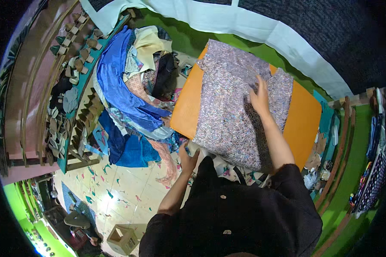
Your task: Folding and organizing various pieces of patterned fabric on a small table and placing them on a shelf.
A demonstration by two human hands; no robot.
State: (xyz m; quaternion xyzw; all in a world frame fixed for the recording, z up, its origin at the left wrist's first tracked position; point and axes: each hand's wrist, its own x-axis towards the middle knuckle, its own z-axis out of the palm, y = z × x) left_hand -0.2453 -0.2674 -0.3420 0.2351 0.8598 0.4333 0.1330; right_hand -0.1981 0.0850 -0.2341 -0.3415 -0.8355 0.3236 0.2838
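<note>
A sparkly grey-purple fabric (227,107) lies over an orange tabletop (186,112), with its near edge hanging down in front of me. My right hand (260,97) is over the fabric's right half, fingers apart, next to a fold. Whether its fingertips press on the cloth is hard to make out. By the table's near left corner is my left hand (188,159), thumb and fingers apart, close to the fabric's lower left corner. Nothing shows in its grip.
Left of the table is a heap of cloth with a shiny blue piece (124,81). Beyond it, a teal rack (83,77) holds many shoe-shaped pieces. Scraps litter the tiled floor (128,188) around a cardboard box (122,240). Clothes (375,167) hang at the right wall.
</note>
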